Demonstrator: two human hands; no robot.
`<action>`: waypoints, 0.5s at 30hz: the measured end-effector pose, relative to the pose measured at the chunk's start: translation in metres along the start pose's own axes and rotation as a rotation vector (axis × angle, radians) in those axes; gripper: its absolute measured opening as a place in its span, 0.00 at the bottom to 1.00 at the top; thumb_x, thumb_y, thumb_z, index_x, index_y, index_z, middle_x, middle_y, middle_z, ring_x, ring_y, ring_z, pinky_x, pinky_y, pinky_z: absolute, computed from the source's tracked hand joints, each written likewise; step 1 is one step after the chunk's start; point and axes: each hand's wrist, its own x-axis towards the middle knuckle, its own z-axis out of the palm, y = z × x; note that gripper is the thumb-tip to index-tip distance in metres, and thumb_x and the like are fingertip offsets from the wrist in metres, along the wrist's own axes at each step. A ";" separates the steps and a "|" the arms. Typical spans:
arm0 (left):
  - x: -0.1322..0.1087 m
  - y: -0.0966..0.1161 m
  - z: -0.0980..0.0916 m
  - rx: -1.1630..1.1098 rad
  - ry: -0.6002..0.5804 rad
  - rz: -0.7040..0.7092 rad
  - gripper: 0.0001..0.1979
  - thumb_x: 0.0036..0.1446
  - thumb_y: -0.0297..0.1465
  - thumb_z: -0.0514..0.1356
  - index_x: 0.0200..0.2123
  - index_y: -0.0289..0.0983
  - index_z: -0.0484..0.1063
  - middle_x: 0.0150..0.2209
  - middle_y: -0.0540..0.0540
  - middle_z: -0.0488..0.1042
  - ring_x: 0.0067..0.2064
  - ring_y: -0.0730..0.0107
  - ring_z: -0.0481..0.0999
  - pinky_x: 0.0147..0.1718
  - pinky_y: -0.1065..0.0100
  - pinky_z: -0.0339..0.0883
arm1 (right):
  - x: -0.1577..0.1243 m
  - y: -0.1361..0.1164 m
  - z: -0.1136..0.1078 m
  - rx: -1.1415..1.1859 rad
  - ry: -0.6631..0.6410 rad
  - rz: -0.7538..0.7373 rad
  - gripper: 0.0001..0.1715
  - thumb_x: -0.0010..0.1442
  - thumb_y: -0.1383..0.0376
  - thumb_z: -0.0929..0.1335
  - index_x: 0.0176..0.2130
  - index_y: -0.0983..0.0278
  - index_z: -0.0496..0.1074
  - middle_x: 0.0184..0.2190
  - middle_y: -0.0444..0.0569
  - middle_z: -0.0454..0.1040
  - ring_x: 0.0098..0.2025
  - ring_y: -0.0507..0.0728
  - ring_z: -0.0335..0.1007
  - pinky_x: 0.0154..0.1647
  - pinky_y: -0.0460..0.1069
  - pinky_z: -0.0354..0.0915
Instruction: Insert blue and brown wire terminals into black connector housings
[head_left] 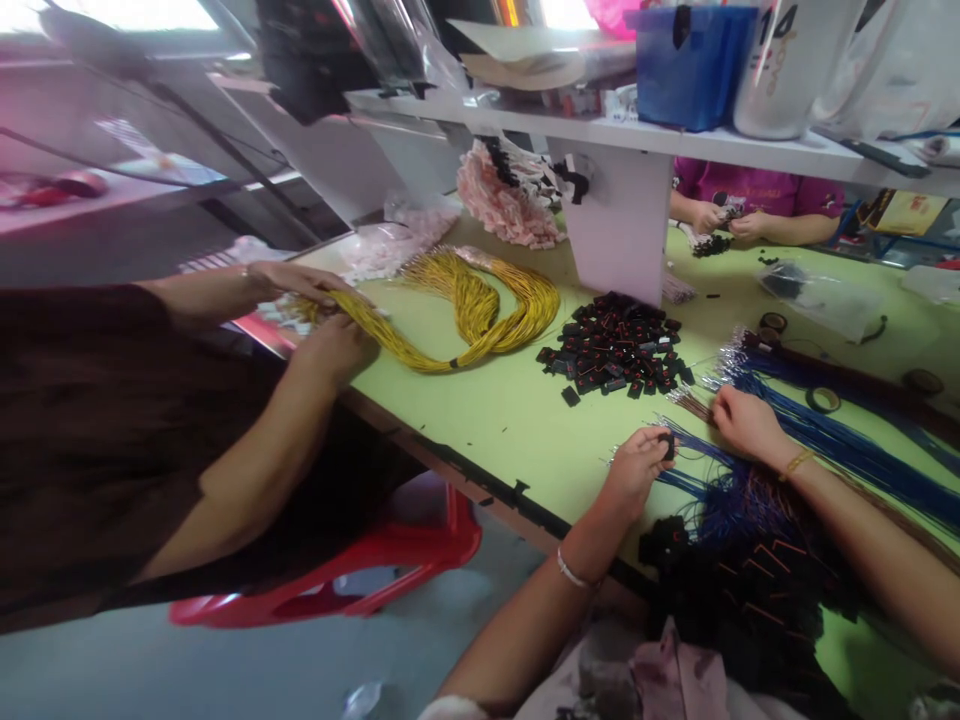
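Note:
My left hand (636, 465) is closed on a small black connector housing (667, 447), pinched between thumb and fingers. To its right, my right hand (746, 425) has its fingertips pressed together on the brown wires (694, 403), close to their silver metal ends. How many wires it grips cannot be made out. Long blue wires (817, 420) with silver tips lie beside and beyond that hand. Loose black housings form a pile (615, 345) on the green tabletop (450, 430). Nearer my body is a heap of black connectors with wires attached (750, 600).
On the left, a co-worker's hands (330, 330) hold a yellow wire bundle (517, 320). Another person's hands (724, 220) work across the table. A shelf (510, 118) with a blue bin (694, 65) spans above. Tape rolls (823, 400) lie right; a red stool (360, 580) stands below.

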 end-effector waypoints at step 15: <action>-0.004 0.001 0.004 -0.121 -0.067 0.015 0.16 0.44 0.29 0.67 0.38 0.34 0.70 0.36 0.44 0.73 0.37 0.72 0.71 0.37 0.70 0.64 | -0.024 -0.035 -0.001 0.701 -0.040 -0.222 0.06 0.52 0.64 0.64 0.26 0.64 0.66 0.20 0.40 0.64 0.23 0.49 0.57 0.25 0.43 0.54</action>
